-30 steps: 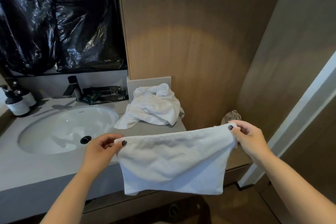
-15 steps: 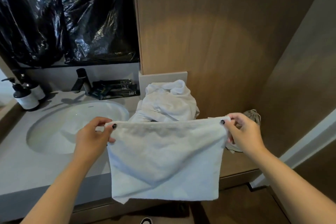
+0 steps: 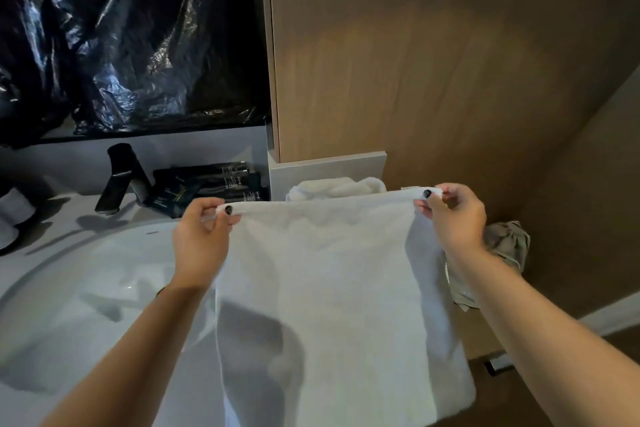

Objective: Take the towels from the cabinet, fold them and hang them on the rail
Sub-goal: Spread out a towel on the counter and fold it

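Between pinching left hand [image 3: 202,239] and right hand [image 3: 453,218], towel [image 3: 325,305].

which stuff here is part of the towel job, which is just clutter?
Job:
towel, held up by its top corners
left hand and right hand, pinching those corners
towel pile on the counter behind

Clutter:
faucet
dark sachets
sink
black plastic sheet
grey cloth

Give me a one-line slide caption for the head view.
Left hand and right hand pinch the top corners of a white towel, hanging above the sink.
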